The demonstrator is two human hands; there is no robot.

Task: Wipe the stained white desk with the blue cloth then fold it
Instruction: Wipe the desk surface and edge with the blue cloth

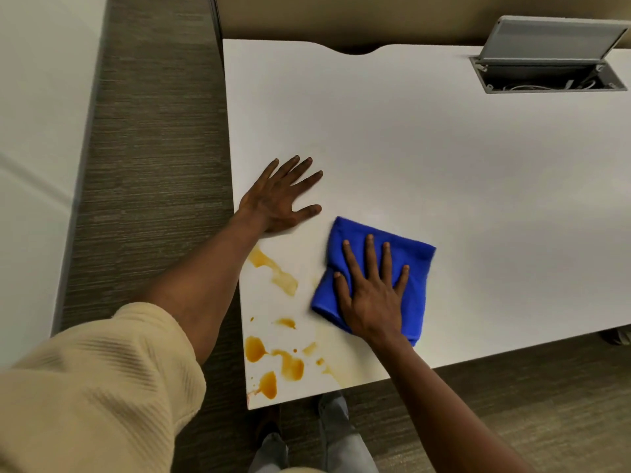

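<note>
Right hand presses flat on blue cloth; left hand flat on desk.

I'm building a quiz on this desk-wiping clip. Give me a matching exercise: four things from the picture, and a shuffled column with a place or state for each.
Things:
1. left hand
2. right hand
3. orange stains
4. cable box lid

States:
A. raised open at the desk's far edge
B. flat on the blue cloth
C. near corner of the white desk
D. flat on bare desk

Pairs: 1-D, 2-B, 3-C, 4-A
</note>
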